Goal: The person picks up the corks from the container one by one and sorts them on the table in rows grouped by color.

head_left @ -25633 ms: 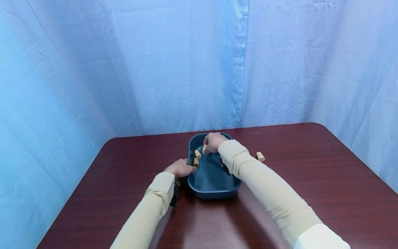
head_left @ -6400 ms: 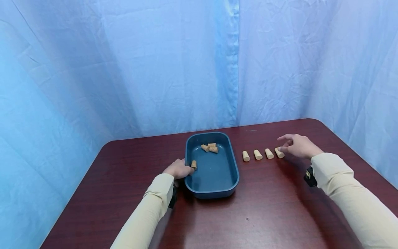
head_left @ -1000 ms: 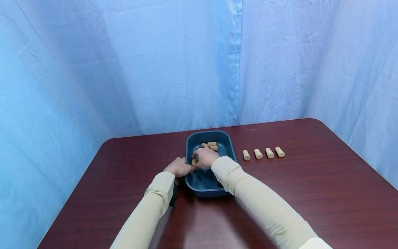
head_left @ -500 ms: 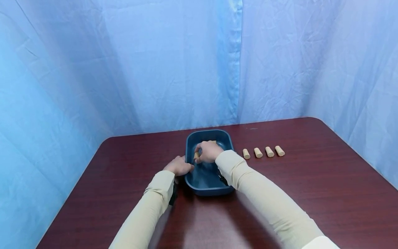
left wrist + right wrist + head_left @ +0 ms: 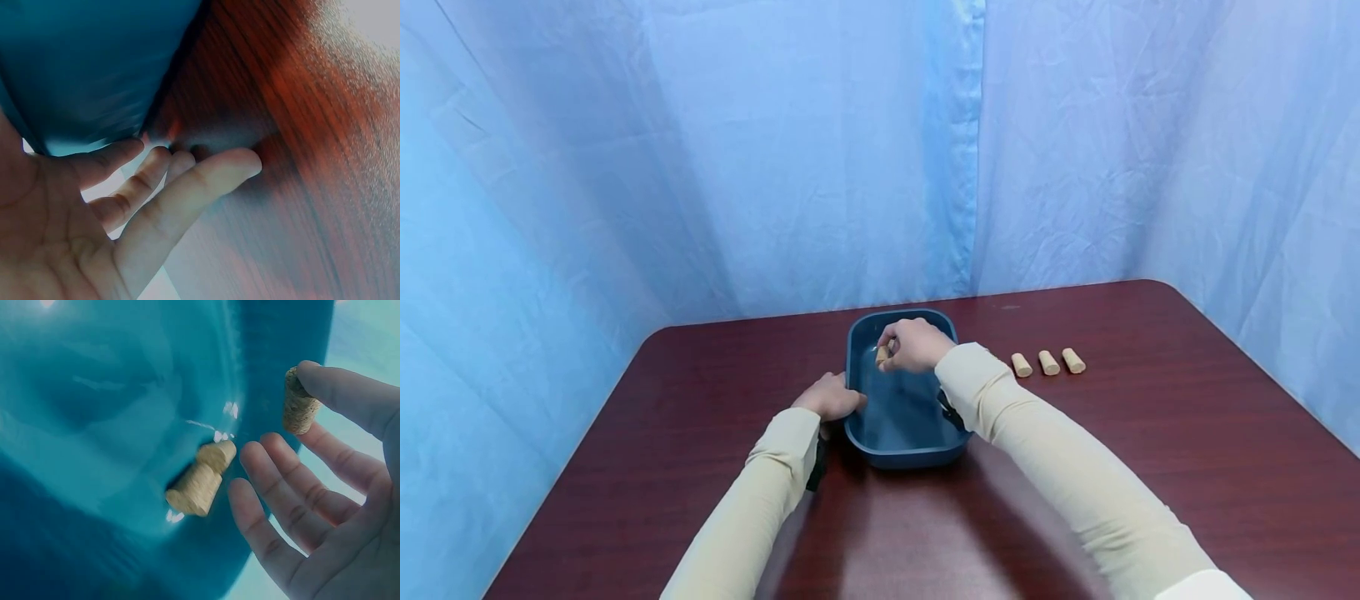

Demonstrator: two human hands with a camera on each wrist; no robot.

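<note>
A dark blue rectangular tub [image 5: 906, 457] stands on the table. Over its left rim hooks the thumb of my left hand [image 5: 832, 397], while the other fingers [image 5: 187, 194] lie along the outer wall. My right hand [image 5: 913, 344] is over the tub's inside and pinches a tapered cork stopper [image 5: 300, 406] between thumb and forefinger, its other fingers spread. Below it, two more cork stoppers [image 5: 195, 489] lie touching on the tub floor in the right wrist view; the right hand hides them from the head view.
To the right of the tub, three paler cork stoppers [image 5: 1048, 362] show in a spaced row on the dark red wooden table [image 5: 1150, 467]; the right sleeve [image 5: 1037, 442] covers the row's left end. Light blue curtains [image 5: 820, 150] hang behind the table.
My right hand has picked up the cork stopper beside my left thumb and moved it up and right within the tub. The left hand stays at the rim. Earlier, the table row grew to several stoppers.
</note>
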